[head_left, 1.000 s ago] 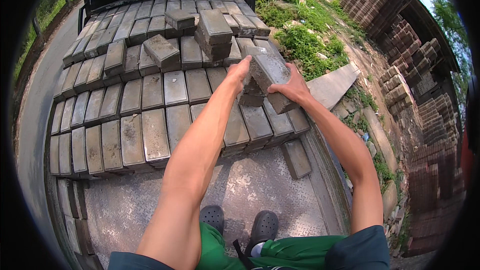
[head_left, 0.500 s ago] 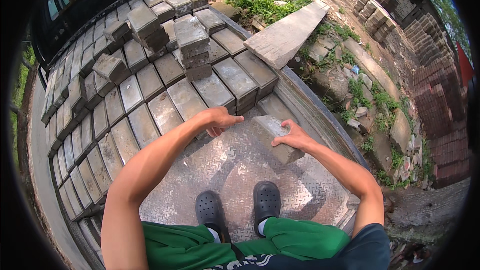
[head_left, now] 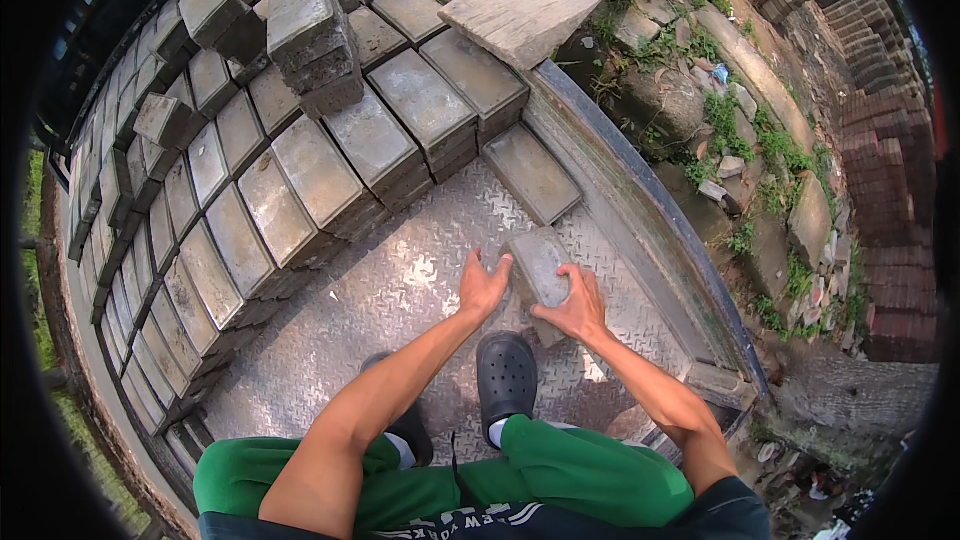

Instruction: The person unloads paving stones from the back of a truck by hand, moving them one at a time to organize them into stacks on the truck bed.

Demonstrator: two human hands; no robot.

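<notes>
A grey concrete paving brick (head_left: 541, 262) is low over the metal truck bed, tilted a little. My right hand (head_left: 578, 308) grips its right side and near end, thumb and fingers spread across it. Beside its left edge is my left hand (head_left: 484, 285), thumb and forefinger apart; whether it touches the brick I cannot tell. Just beyond, a single paving brick (head_left: 532, 175) lies flat against the bed's side wall. Stacked paving bricks (head_left: 318, 170) stand in tight rows ahead and to the left.
My dark clogs (head_left: 507, 376) stand on the patterned metal bed (head_left: 385, 285). The raised side wall (head_left: 640, 210) runs along the right, with a wooden plank (head_left: 545, 0) resting over it. Rocks and weeds lie beyond, and reddish brick stacks (head_left: 890, 190) stand farther right.
My left hand has come back from the stacked rows to the held brick's left side. The brick in my right hand has turned more upright in view. My view has shifted downward.
</notes>
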